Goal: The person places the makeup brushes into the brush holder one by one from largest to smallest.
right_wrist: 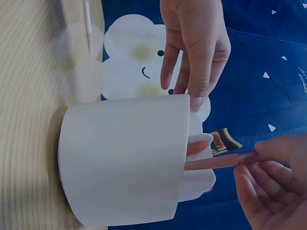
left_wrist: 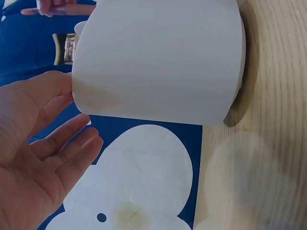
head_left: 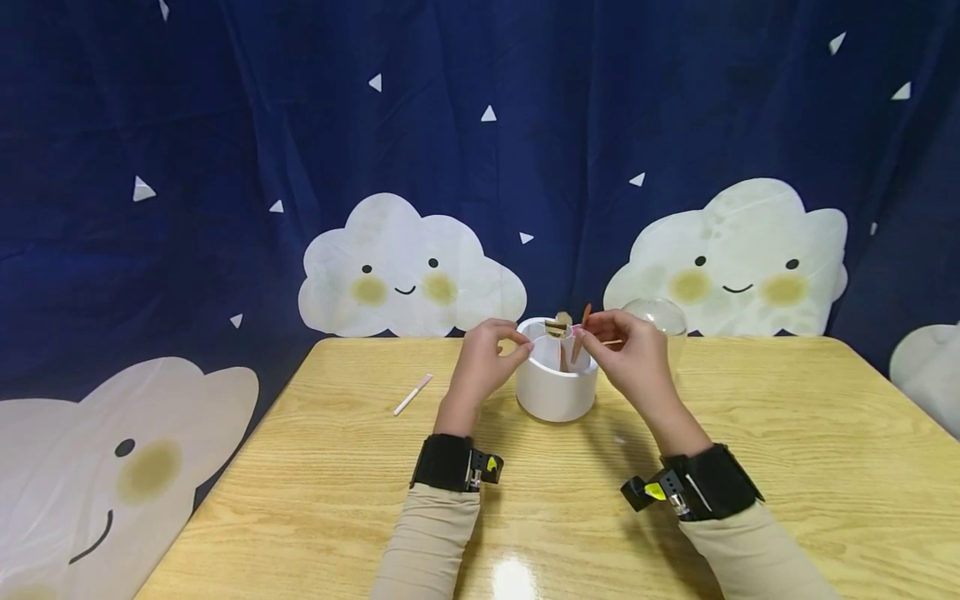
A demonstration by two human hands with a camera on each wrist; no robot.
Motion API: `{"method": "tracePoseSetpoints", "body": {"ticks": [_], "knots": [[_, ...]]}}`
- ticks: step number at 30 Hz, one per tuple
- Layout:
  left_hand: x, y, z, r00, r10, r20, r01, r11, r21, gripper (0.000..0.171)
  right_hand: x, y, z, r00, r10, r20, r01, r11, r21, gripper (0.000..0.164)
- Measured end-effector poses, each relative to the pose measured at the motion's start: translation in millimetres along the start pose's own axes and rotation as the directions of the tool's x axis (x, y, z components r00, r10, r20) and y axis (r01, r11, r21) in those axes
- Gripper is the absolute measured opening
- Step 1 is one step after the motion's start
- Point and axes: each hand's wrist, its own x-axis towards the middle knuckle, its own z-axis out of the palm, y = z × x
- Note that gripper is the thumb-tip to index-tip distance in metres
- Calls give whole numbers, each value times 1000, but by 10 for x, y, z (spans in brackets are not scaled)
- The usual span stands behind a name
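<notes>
A white round container (head_left: 557, 392) with inner dividers stands upright on the table. My left hand (head_left: 483, 362) holds its left rim between thumb and index finger; in the left wrist view the other fingers (left_wrist: 76, 158) of that hand spread loosely below the rim. Over the right side, my right hand (head_left: 633, 350) pinches the top of a slim pinkish-brown stick (right_wrist: 213, 163) with a darker end. Its lower part reaches down into the container, hidden by the wall in the right wrist view. Beside it a glossy gold-and-black piece (right_wrist: 225, 141) sticks up above the rim.
A slim white-and-pink stick (head_left: 413, 394) lies on the table to the left of the container. Behind my right hand stands a clear dome (head_left: 658, 315). The wooden table (head_left: 337, 500) ends at a dark blue curtain (head_left: 562, 150) with cloud pictures.
</notes>
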Motion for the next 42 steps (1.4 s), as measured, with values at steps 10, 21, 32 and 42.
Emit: {"method": "tracePoseSetpoints", "body": {"ticks": [10, 21, 32, 42], "knots": [[12, 18, 56, 1000, 7, 7, -7, 1000, 30, 13, -29, 99, 65, 998, 7, 55, -1, 994, -110, 18], [9, 36, 70, 1000, -12, -2, 12, 1000, 6, 11, -58, 154, 132, 995, -16, 100, 37, 976, -215, 14], [-1, 57, 61, 1000, 25, -17, -24, 997, 72, 9, -62, 145, 139, 991, -5, 131, 38, 968, -247, 16], [-10, 66, 59, 1000, 21, -15, -20, 997, 79, 9, -67, 129, 141, 990, 2, 141, 36, 963, -269, 16]]}}
